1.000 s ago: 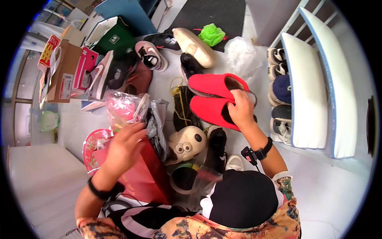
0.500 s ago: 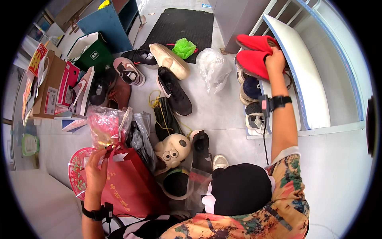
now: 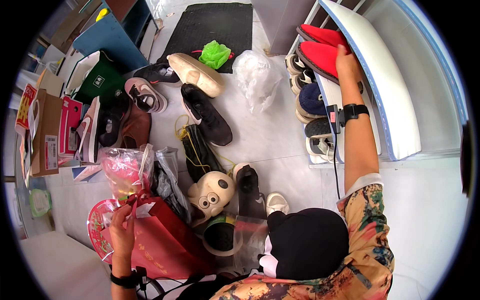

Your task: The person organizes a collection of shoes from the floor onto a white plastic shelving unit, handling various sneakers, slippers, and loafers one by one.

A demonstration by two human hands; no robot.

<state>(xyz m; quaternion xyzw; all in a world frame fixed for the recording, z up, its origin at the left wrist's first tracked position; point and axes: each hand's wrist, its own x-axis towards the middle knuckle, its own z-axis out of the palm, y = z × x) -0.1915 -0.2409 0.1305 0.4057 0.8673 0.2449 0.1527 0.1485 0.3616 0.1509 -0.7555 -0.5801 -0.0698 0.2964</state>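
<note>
The person's right hand (image 3: 348, 69) is reaching out to the shoe rack (image 3: 400, 120) and clasping the pair of red slippers (image 3: 320, 57), fingers curling in at the opening of the nearer one. The slippers are pointing their toes leftward over the lower shelf, just beside the raised white board; from here I cannot tell whether their soles are touching down. Sneakers and a navy cap (image 3: 313, 99) are sitting in the rack just below. The left hand (image 3: 122, 232) is closing its fingers on the ribbon handle (image 3: 133, 206) of a red paper gift bag (image 3: 172, 237). A cartoon dog-faced slipper (image 3: 212, 195) is lying between the two arms, near a black sneaker (image 3: 249, 190), while a crumpled clear plastic bag (image 3: 256, 80) is resting on the tiles farther off.
</note>
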